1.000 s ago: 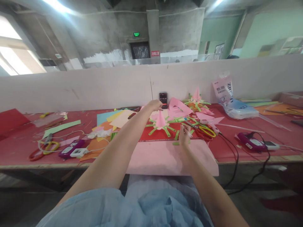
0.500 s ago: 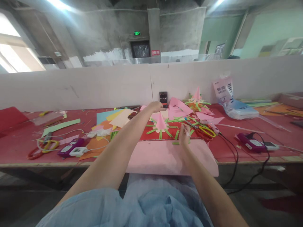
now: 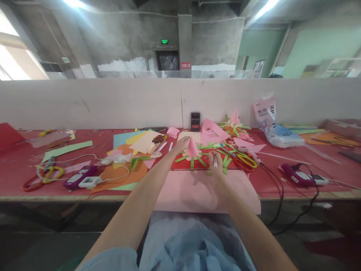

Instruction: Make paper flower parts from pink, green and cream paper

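A small paper figure with a pink cone [image 3: 192, 148] on top and green strips spread around it stands on a red sheet [image 3: 180, 164]. My left hand [image 3: 184, 144] is at the figure's left side, close against the cone. Its fingertips are too small and partly hidden to show whether they grip the paper. My right hand [image 3: 216, 162], just right of the figure, is closed around a white pen [image 3: 216, 161]. Loose green strips [image 3: 226, 164] lie beside it. Under both forearms is a large pink sheet [image 3: 194, 195].
Scissors with yellow and red handles [image 3: 245, 160] lie to the right, near a glue gun [image 3: 252, 152]. Another cone-topped figure [image 3: 234, 120] stands behind. A phone [image 3: 195, 121] leans on the partition. Purple power boxes [image 3: 81, 177] with cables, coloured paper [image 3: 124, 140] and a plastic package [image 3: 284, 136] surround the work.
My left hand has drawn back from near the phone to the figure's left side. My right hand has shifted slightly left, toward the figure, still holding the pen.
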Available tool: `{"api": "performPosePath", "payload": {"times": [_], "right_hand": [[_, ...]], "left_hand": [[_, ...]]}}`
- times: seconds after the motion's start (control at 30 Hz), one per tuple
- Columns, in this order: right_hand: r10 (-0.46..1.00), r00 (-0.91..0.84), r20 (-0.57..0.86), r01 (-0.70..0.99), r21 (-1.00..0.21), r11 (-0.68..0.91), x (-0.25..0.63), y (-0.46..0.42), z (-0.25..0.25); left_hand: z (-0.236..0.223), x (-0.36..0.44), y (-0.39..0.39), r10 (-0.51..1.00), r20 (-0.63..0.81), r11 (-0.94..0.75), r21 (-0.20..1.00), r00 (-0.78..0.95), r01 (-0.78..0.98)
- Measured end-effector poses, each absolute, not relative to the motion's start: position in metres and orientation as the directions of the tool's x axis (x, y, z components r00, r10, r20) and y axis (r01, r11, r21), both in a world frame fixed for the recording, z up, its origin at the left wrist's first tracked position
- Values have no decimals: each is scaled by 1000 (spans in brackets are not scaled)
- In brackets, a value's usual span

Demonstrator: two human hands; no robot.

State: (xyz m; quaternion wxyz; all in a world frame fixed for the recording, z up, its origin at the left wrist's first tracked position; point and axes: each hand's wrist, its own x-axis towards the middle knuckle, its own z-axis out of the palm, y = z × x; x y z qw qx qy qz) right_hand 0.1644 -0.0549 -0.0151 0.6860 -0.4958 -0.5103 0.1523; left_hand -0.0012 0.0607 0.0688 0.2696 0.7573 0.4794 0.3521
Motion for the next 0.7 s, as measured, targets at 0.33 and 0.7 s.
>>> {"api": "performPosePath", "payload": {"times": [0.33,0.7], "right_hand": [[689,503,522,291,-853,434,169,-56,-12],[582,557,592,341,-802,490,171,-70,-3]], "left_hand": [[60,26,43,896,245,-440,613,371,657],[36,31,-1,950,164,-279,828,267,486]]}}
